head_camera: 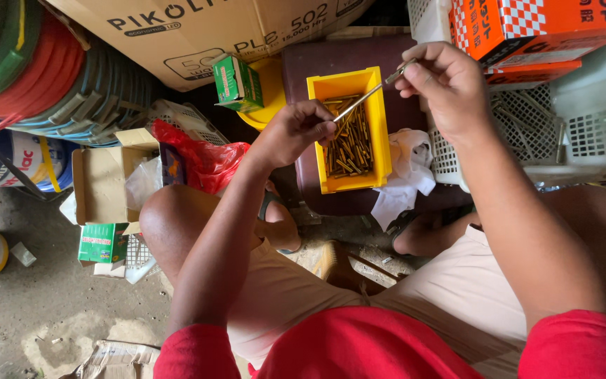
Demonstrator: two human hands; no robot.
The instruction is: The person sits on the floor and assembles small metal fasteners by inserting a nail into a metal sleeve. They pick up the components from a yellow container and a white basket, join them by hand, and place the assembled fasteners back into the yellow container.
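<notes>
Both hands pinch one long thin brass-coloured metal bolt (pixel 367 94): left hand (pixel 296 130) at its lower end, right hand (pixel 443 81) at the head, above the yellow plastic bin (pixel 384 140). Judged stiff, light, smooth; end grips suit it.

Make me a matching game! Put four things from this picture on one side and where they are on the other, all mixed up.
Things:
1. long bolt
2. yellow bin
3. red plastic bag
4. white cloth

Places:
A. beside the bin's right wall
B. held between both hands
C. left of the left hand
D. under the bolt, full of bolts

Pairs: 1-B, 2-D, 3-C, 4-A
</notes>
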